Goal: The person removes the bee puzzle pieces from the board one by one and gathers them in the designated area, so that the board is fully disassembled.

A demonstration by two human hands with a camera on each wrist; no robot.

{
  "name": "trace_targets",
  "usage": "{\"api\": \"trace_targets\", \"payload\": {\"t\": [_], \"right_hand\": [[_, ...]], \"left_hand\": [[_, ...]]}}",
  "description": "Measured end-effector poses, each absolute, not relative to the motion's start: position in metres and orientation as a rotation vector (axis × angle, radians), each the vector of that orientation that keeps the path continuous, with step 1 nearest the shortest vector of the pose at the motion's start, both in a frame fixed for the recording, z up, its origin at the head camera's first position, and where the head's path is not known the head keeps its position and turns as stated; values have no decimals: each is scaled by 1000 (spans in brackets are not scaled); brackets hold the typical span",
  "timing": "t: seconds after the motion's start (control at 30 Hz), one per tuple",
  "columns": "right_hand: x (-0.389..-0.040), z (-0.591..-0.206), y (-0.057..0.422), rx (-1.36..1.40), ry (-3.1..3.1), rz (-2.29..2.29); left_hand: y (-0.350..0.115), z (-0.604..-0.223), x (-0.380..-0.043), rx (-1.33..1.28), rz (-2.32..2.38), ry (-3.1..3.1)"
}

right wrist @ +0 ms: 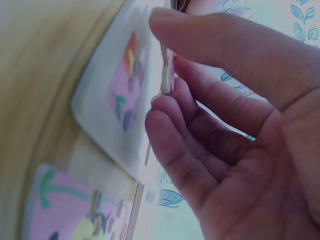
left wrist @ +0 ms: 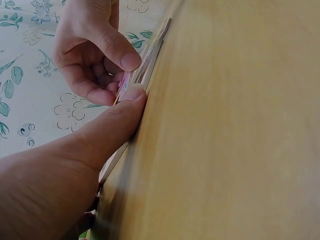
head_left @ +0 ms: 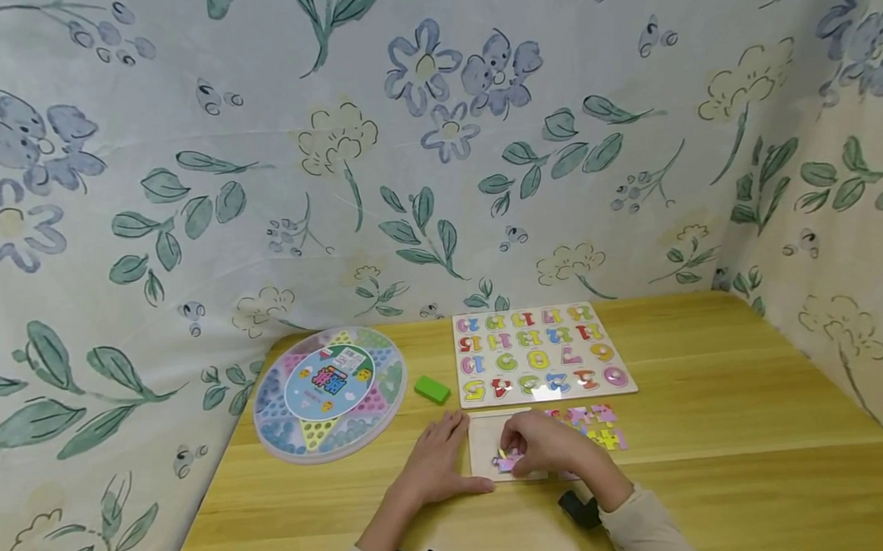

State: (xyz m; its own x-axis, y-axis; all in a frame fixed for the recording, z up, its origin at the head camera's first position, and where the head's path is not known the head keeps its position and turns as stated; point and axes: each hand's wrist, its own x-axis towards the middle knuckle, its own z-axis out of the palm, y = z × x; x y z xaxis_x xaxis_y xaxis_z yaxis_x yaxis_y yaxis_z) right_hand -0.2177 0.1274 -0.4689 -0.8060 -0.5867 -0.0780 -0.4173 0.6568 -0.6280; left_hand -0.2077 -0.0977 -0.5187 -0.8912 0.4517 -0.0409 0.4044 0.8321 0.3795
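A pale, shallow puzzle tray [head_left: 483, 433] lies on the table in front of the person, a few colourful pieces [right wrist: 125, 87] lying inside. The right hand [head_left: 544, 445] is over the tray, pinching a thin jigsaw piece [right wrist: 168, 72] between thumb and fingers, seen edge-on in the right wrist view. At the tray's left side the left hand [head_left: 436, 463] rests with fingers straight along it. Its thumb [left wrist: 131, 95] stretches out along the near edge, close to the right hand's fingers. Part of the tray is hidden under the right hand.
More pink and yellow jigsaw pieces [head_left: 607, 435] lie right of the tray, partly behind the right forearm. Behind it is a number board [head_left: 545, 393] with coloured numerals. A green block [head_left: 432, 390] and a round game board [head_left: 273, 434] sit to the left. Floral cloth [head_left: 437, 184] hangs behind the table.
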Motion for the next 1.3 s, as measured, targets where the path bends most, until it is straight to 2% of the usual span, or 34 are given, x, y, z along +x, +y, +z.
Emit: {"api": "trace_targets", "payload": {"t": [0.9, 1.3], "right_hand": [[-198, -466, 203, -794, 2706, -931], [-193, -465, 229, -670, 2720, -915]], "left_hand": [[-96, -519, -207, 723, 566, 2889], [-97, -518, -207, 683, 599, 2874]]}}
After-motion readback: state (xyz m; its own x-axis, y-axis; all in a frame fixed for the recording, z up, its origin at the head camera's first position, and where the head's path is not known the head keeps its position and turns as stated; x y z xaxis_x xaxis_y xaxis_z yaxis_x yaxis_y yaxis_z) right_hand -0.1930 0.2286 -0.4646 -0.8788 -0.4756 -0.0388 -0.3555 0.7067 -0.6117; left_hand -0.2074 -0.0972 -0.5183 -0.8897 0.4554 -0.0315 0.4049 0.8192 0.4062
